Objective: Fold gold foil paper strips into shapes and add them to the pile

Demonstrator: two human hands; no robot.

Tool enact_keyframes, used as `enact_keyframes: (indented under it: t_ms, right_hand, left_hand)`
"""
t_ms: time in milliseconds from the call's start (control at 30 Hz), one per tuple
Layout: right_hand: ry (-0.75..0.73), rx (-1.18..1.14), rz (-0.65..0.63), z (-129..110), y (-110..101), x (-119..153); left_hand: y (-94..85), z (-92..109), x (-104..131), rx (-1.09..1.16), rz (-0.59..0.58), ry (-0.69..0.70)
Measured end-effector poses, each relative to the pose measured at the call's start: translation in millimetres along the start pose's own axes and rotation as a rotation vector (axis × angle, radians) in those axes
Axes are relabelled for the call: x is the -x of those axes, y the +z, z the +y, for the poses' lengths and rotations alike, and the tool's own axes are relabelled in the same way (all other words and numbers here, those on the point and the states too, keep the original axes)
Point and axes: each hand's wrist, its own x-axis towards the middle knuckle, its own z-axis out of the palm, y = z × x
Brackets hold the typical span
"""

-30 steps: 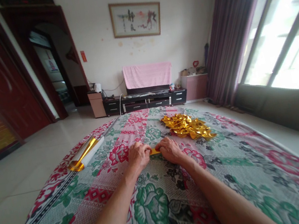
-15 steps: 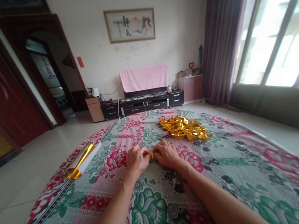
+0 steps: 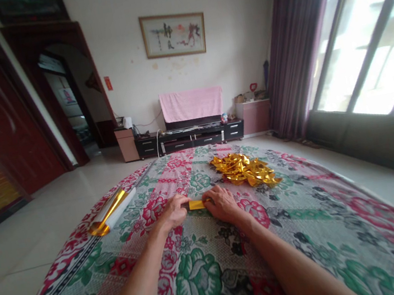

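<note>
A small strip of folded gold foil (image 3: pixel 196 204) lies level between my two hands, over the flowered cloth. My left hand (image 3: pixel 175 211) pinches its left end, and my right hand (image 3: pixel 221 203) holds the right end with curled fingers. The fingertips partly hide both ends. Beyond my right hand is a pile of folded gold foil pieces (image 3: pixel 242 170). To the left rests a stack of sheets (image 3: pixel 121 207), white and gold, with a curled gold edge.
A patterned cloth (image 3: pixel 198 284) covers the round table. Past its far edge stand a low black cabinet (image 3: pixel 184 142) and a screen under a pink cloth (image 3: pixel 192 104). A window and purple curtain (image 3: pixel 288 45) are on the right.
My left hand has moved left, away from my right hand. More of the gold strip now shows between them. The view has shifted slightly.
</note>
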Motion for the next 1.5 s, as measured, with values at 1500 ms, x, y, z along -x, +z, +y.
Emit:
enact_keyframes:
  t_ms: [1500]
  right_hand:
    - [-0.394,-0.391,0.226,-11.9,-10.8,1.1]
  left_hand:
    - [-3.8,37.5,-1.0,0.835,0.073,-0.232]
